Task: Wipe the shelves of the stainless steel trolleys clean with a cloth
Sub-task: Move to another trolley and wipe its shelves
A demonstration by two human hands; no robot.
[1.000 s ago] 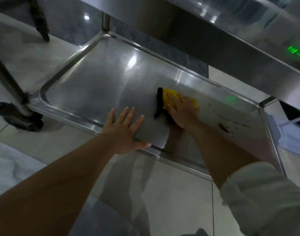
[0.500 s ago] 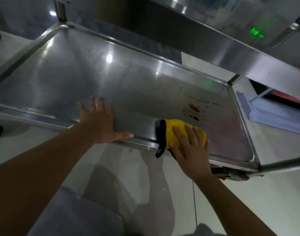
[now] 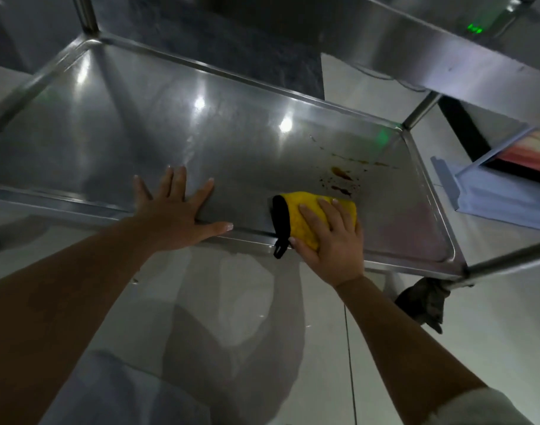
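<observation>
The lower steel shelf [image 3: 146, 124] of the trolley spreads across the upper half of the head view. A yellow cloth [image 3: 308, 207] with a black edge and loop lies at the shelf's near rim. My right hand [image 3: 330, 240] presses flat on it, fingers straight. Brown stains [image 3: 342, 176] mark the shelf just beyond the cloth, toward the right end. My left hand [image 3: 173, 210] rests flat with spread fingers on the near rim, left of the cloth.
The trolley's upper shelf [image 3: 440, 53] overhangs at the top right. Upright posts stand at the corners [image 3: 419, 111]. A caster [image 3: 425, 302] sits under the near right corner. A pale blue sheet [image 3: 502, 197] lies on the tiled floor at the right.
My right hand has dragged the cloth from mid-shelf back to the near rim and right, toward the stains. The view has swung right. My left hand stays on the rim.
</observation>
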